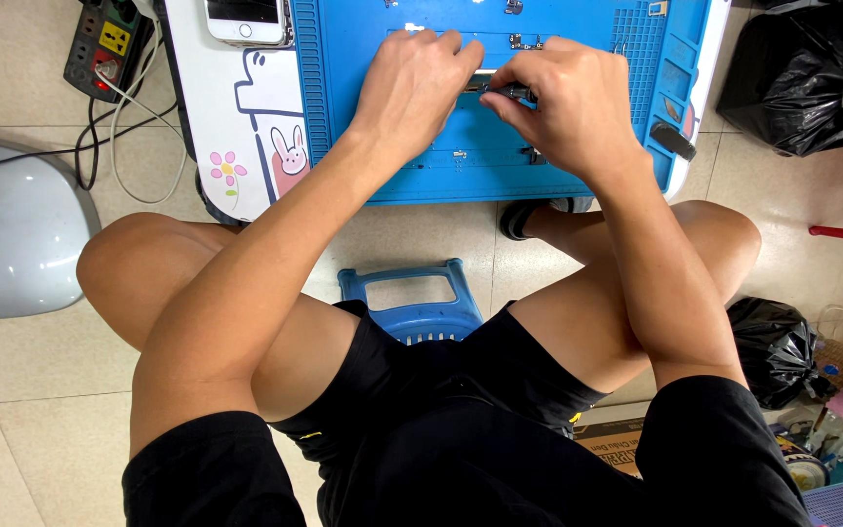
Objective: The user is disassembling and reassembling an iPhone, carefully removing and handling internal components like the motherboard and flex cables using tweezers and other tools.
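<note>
Head view, looking down past both knees. Person seated on a blue plastic stool, arms reaching out to a low worktop at the far side of the scene.

Blue work mat covers most of the worktop. Both hands meet over its far middle.

Left hand: palm down on the mat, fingers curled forward. It presses on a small flat part, mostly hidden beneath it; only a sliver shows at the gap between the two hands. What the part is, cannot tell.

Right hand: fingers pinched narrow round a thin dark tool, held low and nearly level, tip pointing left to the small flat part, at or just beside the left fingertips. Whether the tip touches the part, cannot tell.

On the mat: a few tiny metal bits just beyond the hands, another speck on the near side. A dark oblong object lies at the mat's right edge.

A phone lies on the white part of the worktop at far left, beside the mat. A power strip sits on the floor at far left, cords trailing. Black plastic bag at far right; a second black bag on the floor by the right knee.
</note>
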